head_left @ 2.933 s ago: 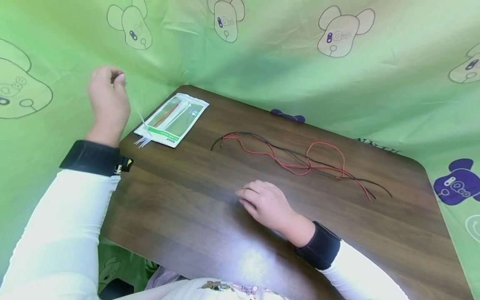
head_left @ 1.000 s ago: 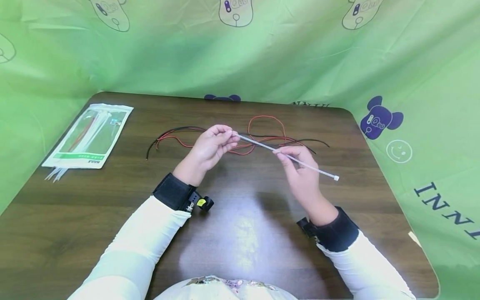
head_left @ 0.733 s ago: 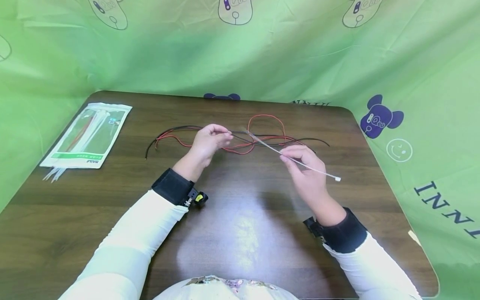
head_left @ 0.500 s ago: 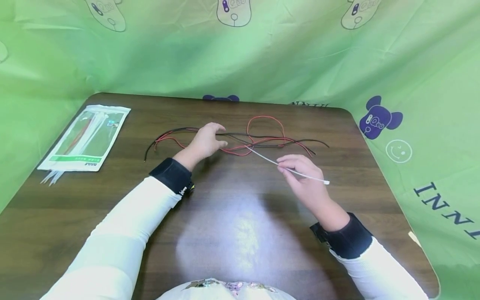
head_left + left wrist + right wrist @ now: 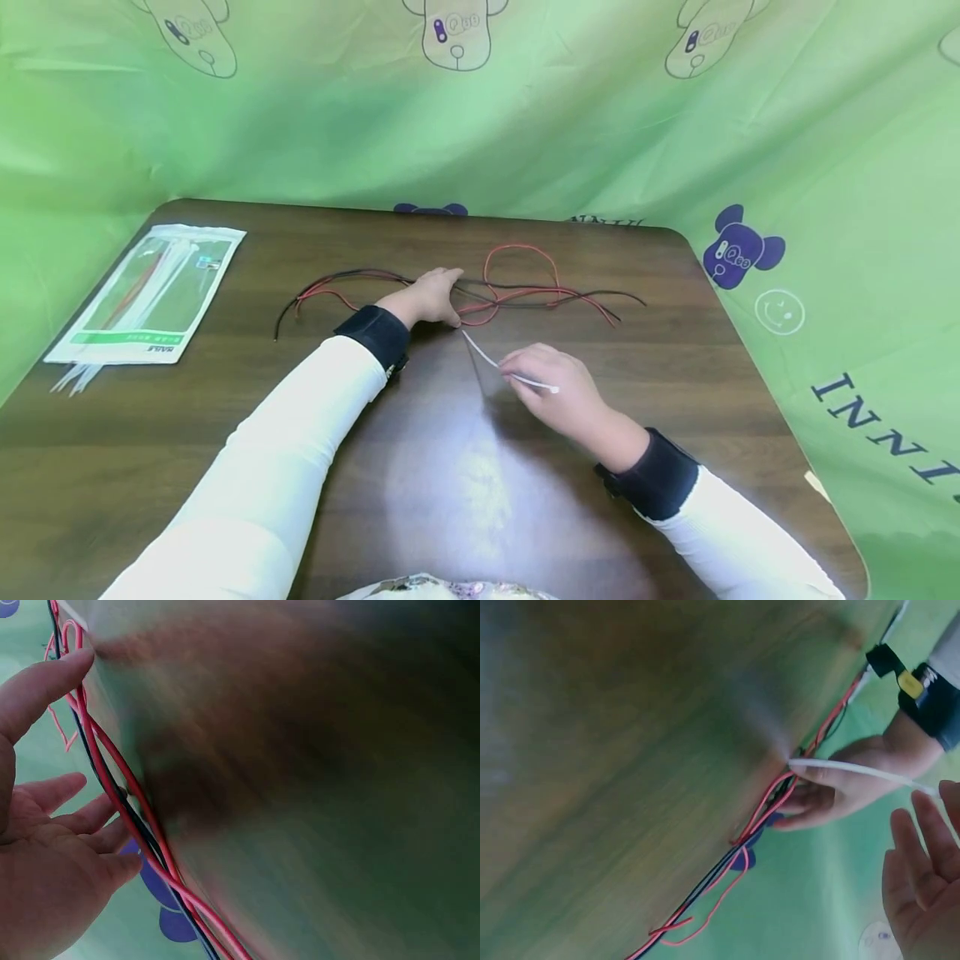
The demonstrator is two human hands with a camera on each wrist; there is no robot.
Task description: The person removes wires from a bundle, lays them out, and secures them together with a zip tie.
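Head view: cable tie in right hand; far tabletop edge well beyond

The left-hand grip, at first raised beside the bag and later pinching the thin end of the white cable tie, had let that end go and reached the red and black wires, thumb and fingers parted on either side of them. The right-hand grip, at first without the tie, had come to hold it alone and shifted leftward, nearer the person's body. The tie's tip had moved near the left thumb; its head showed closer to the right knuckles.
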